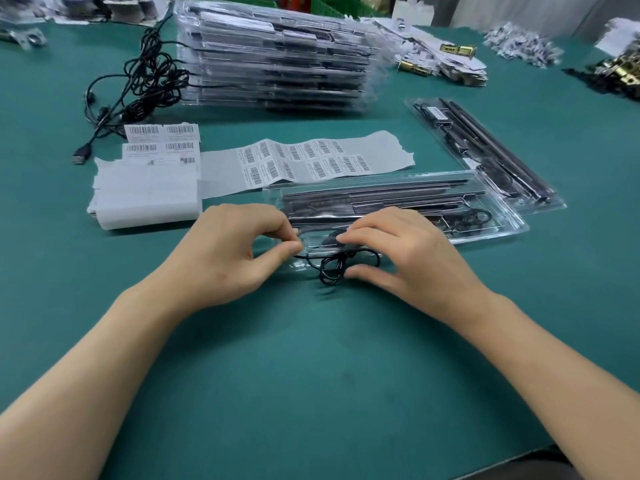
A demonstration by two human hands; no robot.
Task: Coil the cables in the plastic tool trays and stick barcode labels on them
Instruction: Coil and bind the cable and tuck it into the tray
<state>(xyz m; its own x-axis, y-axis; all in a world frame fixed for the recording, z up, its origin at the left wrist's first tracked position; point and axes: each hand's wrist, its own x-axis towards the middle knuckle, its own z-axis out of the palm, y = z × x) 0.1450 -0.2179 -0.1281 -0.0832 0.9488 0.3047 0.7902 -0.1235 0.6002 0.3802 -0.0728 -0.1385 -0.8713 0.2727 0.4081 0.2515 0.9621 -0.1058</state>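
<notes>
left hand (235, 251) pinching the black cable (332, 268) | right hand (405, 258) curled round its loops | cable's at the near-left corner of the clear tray (498, 221), green counter (311, 375) | barcode labels (304, 161) just behind

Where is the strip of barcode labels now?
In the head view, the label strip lies mid-table, just behind the near tray and right of the paper stack.

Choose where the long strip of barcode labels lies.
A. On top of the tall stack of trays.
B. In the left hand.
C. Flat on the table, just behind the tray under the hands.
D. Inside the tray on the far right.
C: the label strip lies flat on the green table, right behind the near tray.
</notes>
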